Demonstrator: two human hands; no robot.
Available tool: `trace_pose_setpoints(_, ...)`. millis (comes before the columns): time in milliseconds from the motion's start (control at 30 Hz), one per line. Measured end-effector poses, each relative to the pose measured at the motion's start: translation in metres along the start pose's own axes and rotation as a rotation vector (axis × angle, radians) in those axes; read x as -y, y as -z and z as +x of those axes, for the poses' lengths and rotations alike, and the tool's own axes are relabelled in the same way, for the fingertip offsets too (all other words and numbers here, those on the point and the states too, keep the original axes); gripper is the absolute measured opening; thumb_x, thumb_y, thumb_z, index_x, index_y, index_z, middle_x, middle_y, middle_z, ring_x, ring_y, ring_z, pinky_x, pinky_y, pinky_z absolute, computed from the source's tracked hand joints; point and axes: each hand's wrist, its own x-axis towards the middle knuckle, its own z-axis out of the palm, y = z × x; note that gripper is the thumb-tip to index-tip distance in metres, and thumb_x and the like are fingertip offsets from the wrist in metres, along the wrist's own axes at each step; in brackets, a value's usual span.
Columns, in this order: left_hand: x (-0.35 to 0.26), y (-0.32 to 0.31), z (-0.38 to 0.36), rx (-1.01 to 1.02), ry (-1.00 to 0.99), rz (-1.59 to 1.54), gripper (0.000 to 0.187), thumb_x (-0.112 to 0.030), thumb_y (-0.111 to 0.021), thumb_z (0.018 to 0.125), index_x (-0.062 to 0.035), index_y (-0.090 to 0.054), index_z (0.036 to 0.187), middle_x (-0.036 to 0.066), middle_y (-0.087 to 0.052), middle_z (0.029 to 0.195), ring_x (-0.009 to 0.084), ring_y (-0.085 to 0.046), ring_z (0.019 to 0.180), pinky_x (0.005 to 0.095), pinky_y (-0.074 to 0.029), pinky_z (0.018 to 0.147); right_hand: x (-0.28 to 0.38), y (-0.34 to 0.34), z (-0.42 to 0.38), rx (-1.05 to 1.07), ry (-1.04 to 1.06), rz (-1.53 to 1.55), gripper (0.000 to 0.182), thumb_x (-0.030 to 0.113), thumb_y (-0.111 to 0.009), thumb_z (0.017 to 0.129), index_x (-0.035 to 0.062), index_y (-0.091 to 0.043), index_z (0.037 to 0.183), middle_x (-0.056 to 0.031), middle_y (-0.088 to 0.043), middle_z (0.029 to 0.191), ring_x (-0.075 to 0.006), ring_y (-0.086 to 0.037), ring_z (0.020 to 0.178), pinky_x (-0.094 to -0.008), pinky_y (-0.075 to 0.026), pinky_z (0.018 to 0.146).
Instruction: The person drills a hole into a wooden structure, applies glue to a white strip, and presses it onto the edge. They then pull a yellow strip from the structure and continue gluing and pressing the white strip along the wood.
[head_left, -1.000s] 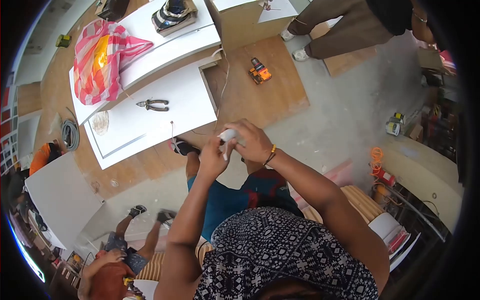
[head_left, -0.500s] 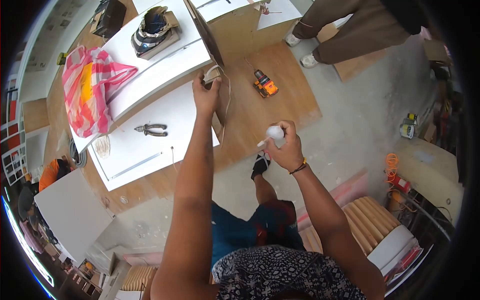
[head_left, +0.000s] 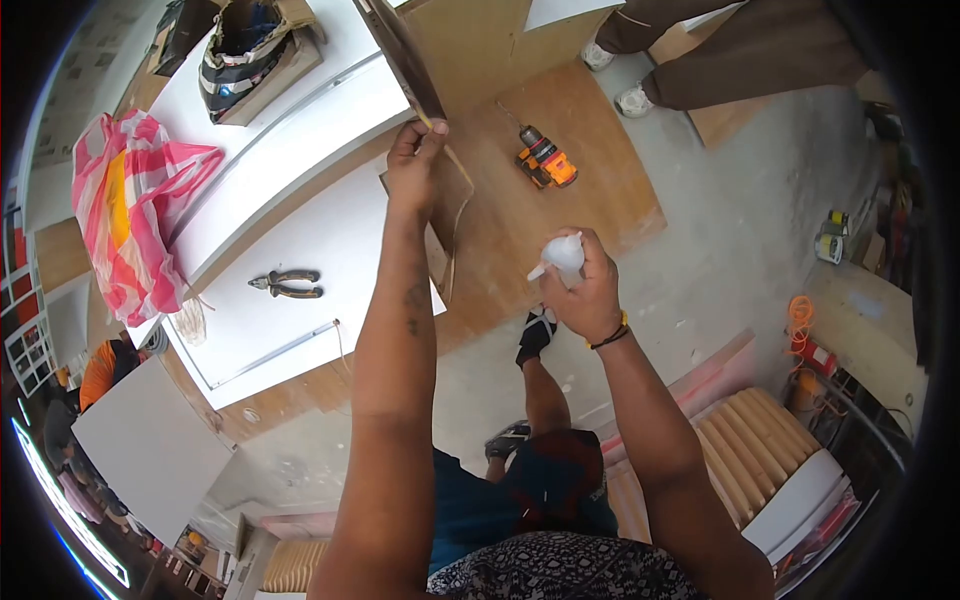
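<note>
My left hand (head_left: 412,165) is closed in a pinch at the corner of the white-topped cabinet (head_left: 300,150). Between thumb and fingers runs a thin pale strip (head_left: 463,170), which follows the panel edge above and hangs down in a bend below. In my right hand (head_left: 588,295) is a small white squeeze bottle (head_left: 563,253) with a narrow nozzle pointing left, held over the floor apart from the cabinet. Pliers (head_left: 286,283) lie on the lower white panel (head_left: 340,250), left of my left forearm.
An orange and black cordless drill (head_left: 545,158) lies on the brown board. Another person's legs (head_left: 740,55) stand at the upper right. A pink checked bag (head_left: 130,210) and an open patterned bag (head_left: 245,60) sit on the cabinet. Stacked wooden slats (head_left: 755,450) are at lower right.
My left hand has risen slightly, and the strip's loop at my fingers has straightened along the panel edge. The bottle has shifted slightly right in view and tilted. The view has moved somewhat.
</note>
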Motion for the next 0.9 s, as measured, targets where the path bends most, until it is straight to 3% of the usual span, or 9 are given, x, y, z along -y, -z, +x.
trace_pose_setpoints(133,-0.004,0.016,-0.008,0.200,0.158,-0.326,0.023,-0.025,-0.063,0.100,-0.0055,-0.067,0.111,0.005,-0.071,0.098,0.0190,-0.064,0.100,0.0348,-0.044,0.098,0.005,-0.012,0.020,-0.035,0.071,0.031,0.034,-0.002,-0.071,0.082,0.0049,-0.058,0.112,-0.0112,-0.069,0.101,-0.0274,-0.071,0.091,-0.0363,-0.055,0.082)
trace_pose_setpoints(233,-0.007,0.024,-0.016,0.242,0.261,-0.490,0.026,-0.025,-0.057,0.102,-0.0051,-0.066,0.116,0.006,-0.071,0.097,0.0199,-0.065,0.097,0.0369,-0.046,0.095,0.015,-0.019,0.036,-0.046,0.106,0.015,0.031,-0.002,-0.072,0.083,0.0056,-0.058,0.109,-0.0095,-0.070,0.098,-0.0249,-0.071,0.091,-0.0349,-0.055,0.082)
trace_pose_setpoints(433,-0.008,0.015,-0.039,0.135,0.267,-0.529,0.022,-0.019,-0.060,0.102,-0.0043,-0.065,0.117,0.005,-0.068,0.096,0.0183,-0.064,0.091,0.0339,-0.051,0.087,0.021,-0.043,0.079,-0.032,0.041,0.113,0.032,0.006,-0.080,0.082,0.0065,-0.057,0.105,-0.0056,-0.071,0.099,-0.0153,-0.070,0.092,-0.0308,-0.055,0.080)
trace_pose_setpoints(533,-0.017,0.004,-0.051,-0.032,0.211,-0.438,0.023,-0.018,-0.069,0.098,-0.0022,-0.066,0.115,0.002,-0.069,0.097,0.0123,-0.064,0.085,0.0264,-0.054,0.080,0.026,-0.063,0.104,-0.011,0.019,0.231,0.032,0.001,-0.077,0.085,0.0059,-0.055,0.107,-0.0076,-0.071,0.105,-0.0122,-0.068,0.092,-0.0283,-0.056,0.079)
trace_pose_setpoints(667,-0.023,-0.013,-0.061,-0.203,0.109,-0.332,0.024,-0.014,-0.071,0.097,0.0005,-0.066,0.115,0.004,-0.070,0.097,0.0117,-0.065,0.085,0.0257,-0.054,0.080,0.030,-0.089,0.130,0.015,0.024,0.280,0.034,-0.003,-0.075,0.086,0.0042,-0.052,0.110,-0.0120,-0.071,0.112,-0.0130,-0.069,0.093,-0.0277,-0.057,0.080)
trace_pose_setpoints(800,-0.023,-0.025,-0.069,-0.305,0.005,-0.179,0.023,-0.013,-0.073,0.096,0.0020,-0.068,0.111,0.007,-0.072,0.097,0.0110,-0.066,0.085,0.0249,-0.053,0.077,0.035,-0.107,0.144,0.015,-0.023,0.369,0.032,0.007,-0.080,0.079,0.0029,-0.058,0.101,-0.0072,-0.073,0.102,-0.0126,-0.068,0.090,-0.0295,-0.057,0.079)
trace_pose_setpoints(900,-0.026,-0.030,-0.072,-0.376,-0.077,-0.012,0.021,-0.012,-0.074,0.094,0.0011,-0.071,0.110,0.008,-0.073,0.098,0.0098,-0.065,0.086,0.0243,-0.052,0.077,0.043,-0.107,0.149,-0.023,-0.020,0.249,0.030,0.010,-0.081,0.078,0.0016,-0.060,0.098,-0.0081,-0.074,0.094,-0.0143,-0.069,0.082,-0.0318,-0.057,0.075)
